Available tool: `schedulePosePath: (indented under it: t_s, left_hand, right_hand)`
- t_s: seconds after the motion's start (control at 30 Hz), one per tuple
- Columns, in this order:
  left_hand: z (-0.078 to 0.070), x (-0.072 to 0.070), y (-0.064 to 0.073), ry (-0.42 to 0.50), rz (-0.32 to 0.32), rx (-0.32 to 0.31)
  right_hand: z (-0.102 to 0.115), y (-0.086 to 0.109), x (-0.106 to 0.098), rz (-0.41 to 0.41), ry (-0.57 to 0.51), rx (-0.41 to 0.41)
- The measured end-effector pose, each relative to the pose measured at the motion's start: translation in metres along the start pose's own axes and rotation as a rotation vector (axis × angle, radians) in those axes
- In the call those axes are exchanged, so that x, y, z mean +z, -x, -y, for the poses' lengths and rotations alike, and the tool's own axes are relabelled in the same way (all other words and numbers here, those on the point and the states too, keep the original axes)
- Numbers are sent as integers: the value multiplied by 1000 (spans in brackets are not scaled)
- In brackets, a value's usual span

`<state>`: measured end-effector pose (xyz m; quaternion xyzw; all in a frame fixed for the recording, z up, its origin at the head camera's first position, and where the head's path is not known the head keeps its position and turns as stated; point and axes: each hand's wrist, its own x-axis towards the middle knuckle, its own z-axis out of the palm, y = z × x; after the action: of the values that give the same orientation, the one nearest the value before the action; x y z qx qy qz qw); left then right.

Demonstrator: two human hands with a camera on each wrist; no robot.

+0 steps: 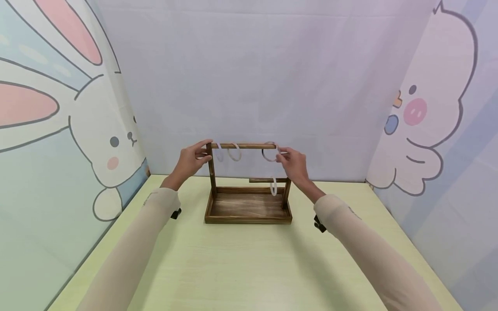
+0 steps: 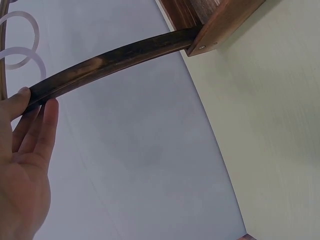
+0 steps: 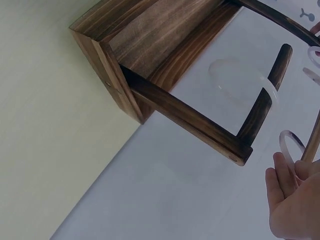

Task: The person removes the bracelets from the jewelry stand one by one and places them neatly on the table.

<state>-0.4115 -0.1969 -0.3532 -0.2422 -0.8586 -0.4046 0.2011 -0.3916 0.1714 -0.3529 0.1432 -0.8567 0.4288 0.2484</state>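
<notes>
A dark wooden bangle rack [image 1: 249, 219] with a tray base stands on the table. My left hand [image 1: 189, 160] pinches the top of its left post [image 2: 110, 62], thumb on one side and fingers on the other. At the free right end of the upper bar [image 1: 253, 146], my right hand [image 1: 293, 165] pinches a clear bangle with a dark section [image 3: 283, 142], which encircles the bar. Towards the left of that bar hang a lavender bangle [image 1: 219, 152] and a cream bangle [image 1: 235, 160]. A whitish translucent bangle [image 3: 270, 90] hangs on the shorter lower bar [image 3: 265, 105].
The pale yellow table [image 1: 241, 263] extends in front of the rack. A plain cloth backdrop [image 1: 253, 86] rises close behind. Side panels carry a cartoon rabbit [image 1: 105, 129] on the left and a cartoon chick [image 1: 435, 95] on the right.
</notes>
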Motion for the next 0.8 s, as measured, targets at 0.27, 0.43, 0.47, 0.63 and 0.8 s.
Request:
schedulePosePath:
  t_s: [0.27,0.43,0.47,0.63,0.8]
  left_hand:
    - [3,1,0,0,-1,18]
    - [6,-2,3,-10,1,20]
    - [6,-3,3,-13,1,21]
    - [5,-2,2,-6,-7,22]
    - [5,-1,-1,-2,-7,30]
  right_hand:
    - [-7,-3,-8,-21,1,12]
    - [-8,0,-12,-21,-17,25]
    - [-8,1,-14,-20,-14,27]
    - [-11,4,-22,-20,3,27]
    - [-16,8,-32,-19,28,17]
